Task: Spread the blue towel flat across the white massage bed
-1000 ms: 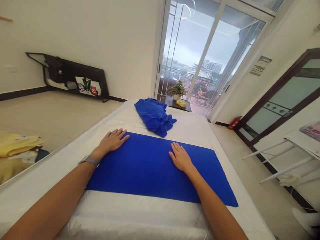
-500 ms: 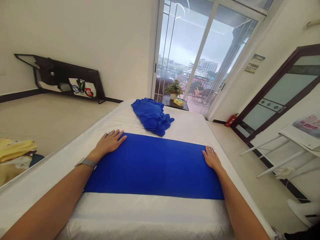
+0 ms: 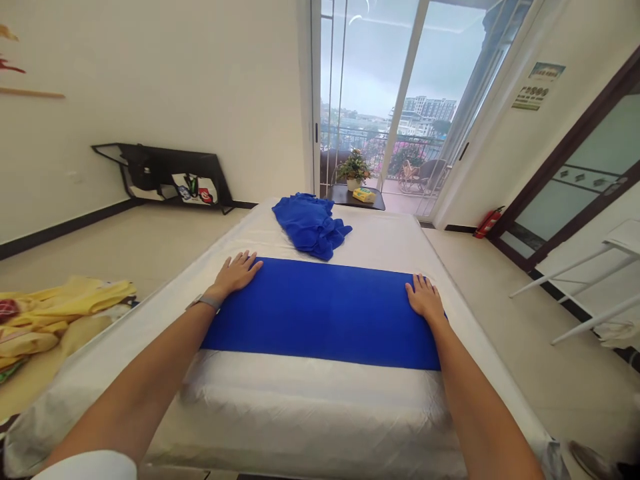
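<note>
A smooth blue cloth (image 3: pixel 325 317), folded into a long rectangle, lies flat across the near end of a white-covered mattress (image 3: pixel 310 393). My left hand (image 3: pixel 237 272) rests on its far left corner with the fingers spread and a grey watch on the wrist. On the far right corner lies my right hand (image 3: pixel 425 296), palm down, fingers apart. Just beyond the folded cloth is a crumpled heap of blue fabric (image 3: pixel 313 227), which neither hand touches.
Yellow and beige cloths (image 3: pixel 70 313) lie piled at the left. Past the mattress stand a small dark table (image 3: pixel 345 197) with a potted plant (image 3: pixel 354 168) and a glass sliding door. A black rack (image 3: pixel 185 163) leans by the wall; a fire extinguisher (image 3: pixel 489 222) stands right.
The camera view has shifted, showing more of the mattress's near end and the cloth pile at the left. Both hands stay on the far corners of the blue cloth.
</note>
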`<state>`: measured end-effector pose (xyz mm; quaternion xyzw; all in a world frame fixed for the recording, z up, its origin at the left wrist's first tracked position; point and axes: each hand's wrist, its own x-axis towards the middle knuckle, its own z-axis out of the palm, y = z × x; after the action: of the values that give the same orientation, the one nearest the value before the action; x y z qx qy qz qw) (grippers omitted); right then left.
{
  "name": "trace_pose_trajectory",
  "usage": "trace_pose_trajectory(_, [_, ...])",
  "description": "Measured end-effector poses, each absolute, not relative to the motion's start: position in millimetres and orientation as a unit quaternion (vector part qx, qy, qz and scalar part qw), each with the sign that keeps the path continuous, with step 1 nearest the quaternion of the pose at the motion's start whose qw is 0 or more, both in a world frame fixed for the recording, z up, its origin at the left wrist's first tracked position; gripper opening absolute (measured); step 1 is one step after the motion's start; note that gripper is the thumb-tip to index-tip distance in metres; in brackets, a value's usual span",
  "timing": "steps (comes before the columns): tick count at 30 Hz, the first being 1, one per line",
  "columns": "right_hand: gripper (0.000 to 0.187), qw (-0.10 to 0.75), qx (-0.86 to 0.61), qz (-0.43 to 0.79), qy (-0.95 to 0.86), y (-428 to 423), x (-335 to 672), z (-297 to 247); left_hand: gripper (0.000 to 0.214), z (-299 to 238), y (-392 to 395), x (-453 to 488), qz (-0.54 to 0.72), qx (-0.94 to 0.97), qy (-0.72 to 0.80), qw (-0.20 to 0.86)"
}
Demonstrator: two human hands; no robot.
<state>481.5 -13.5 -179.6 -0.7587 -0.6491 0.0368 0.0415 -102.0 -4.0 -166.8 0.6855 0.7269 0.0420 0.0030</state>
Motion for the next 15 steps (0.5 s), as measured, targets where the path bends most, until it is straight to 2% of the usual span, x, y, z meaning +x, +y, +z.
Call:
trace_pose_trajectory(3, [0.072, 0.049, -0.758, 0.040, -0.649, -14, 481, -180, 0.072, -160, -9, -61, 0.105, 0.706, 0.700, -0.037])
trace_pose_trajectory(6, [0.072, 0.056, -0.756, 0.038, -0.651, -14, 480, -180, 0.073, -157, -14, 5, 0.134, 0.765, 0.630, 0.001])
trace_pose_trajectory(11, [0.071, 0.047, -0.762, 0.045, -0.644, -15, 478, -177, 0.079, -167, -24, 97, 0.085, 0.844, 0.526, 0.057])
trace_pose_trajectory(15, [0.071, 0.040, -0.763, 0.045, -0.643, -16, 477, -175, 0.082, -176, -30, 102, 0.066, 0.831, 0.547, 0.071])
